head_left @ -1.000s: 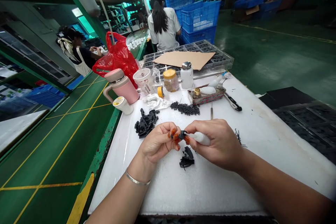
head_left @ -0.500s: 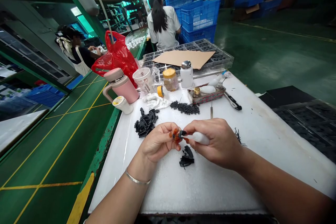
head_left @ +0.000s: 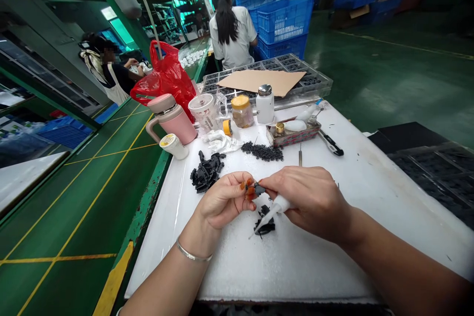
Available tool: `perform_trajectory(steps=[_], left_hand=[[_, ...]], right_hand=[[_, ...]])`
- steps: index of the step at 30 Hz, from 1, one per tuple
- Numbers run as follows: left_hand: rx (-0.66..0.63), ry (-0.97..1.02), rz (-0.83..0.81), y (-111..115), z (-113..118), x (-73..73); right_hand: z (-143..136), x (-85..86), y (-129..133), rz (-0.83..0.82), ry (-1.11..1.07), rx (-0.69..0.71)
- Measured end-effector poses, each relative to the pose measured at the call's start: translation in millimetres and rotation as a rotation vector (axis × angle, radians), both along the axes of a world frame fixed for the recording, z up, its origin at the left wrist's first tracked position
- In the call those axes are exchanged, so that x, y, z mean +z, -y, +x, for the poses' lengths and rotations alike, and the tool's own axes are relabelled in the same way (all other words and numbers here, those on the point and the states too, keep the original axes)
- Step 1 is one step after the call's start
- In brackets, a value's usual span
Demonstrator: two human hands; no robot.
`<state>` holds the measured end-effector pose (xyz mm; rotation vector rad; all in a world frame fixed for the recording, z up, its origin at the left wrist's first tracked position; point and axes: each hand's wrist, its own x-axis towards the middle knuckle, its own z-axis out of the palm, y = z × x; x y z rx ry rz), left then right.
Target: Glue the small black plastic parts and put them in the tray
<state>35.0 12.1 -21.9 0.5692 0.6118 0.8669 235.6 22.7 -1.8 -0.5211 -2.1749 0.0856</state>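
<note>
A small black plastic part (head_left: 259,189) is pinched between the fingertips of my left hand (head_left: 222,198). My right hand (head_left: 313,202) grips a white squeeze bottle (head_left: 280,205) with a thin nozzle, which points down and left. The right thumb and forefinger also reach the black part, apparently touching it. Below the hands, a few black plastic pieces (head_left: 265,226) lie on the white table, partly behind the nozzle. A larger heap of black pieces (head_left: 207,172) sits beyond my left hand. Several small black rings (head_left: 263,151) are piled farther back.
Behind the rings stand a pink thermos (head_left: 177,123), a white tub (head_left: 174,146), a plastic cup (head_left: 204,111), a yellow-lidded jar (head_left: 242,112), a white bottle (head_left: 265,106) and a tool tray (head_left: 294,132). A cutter (head_left: 331,143) lies right. Two people work beyond.
The bottle's nozzle has swung away from the black part to point down and left. My right fingertips have come to the part; my left hand has barely moved.
</note>
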Motion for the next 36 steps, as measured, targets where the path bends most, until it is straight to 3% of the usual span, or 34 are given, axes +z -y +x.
perform_trajectory(steps=[36], left_hand=[[-0.012,0.020,0.009,0.6,0.2,0.0]], right_hand=[[-2.9,-2.1,0.1,0.036,-0.048,0.020]])
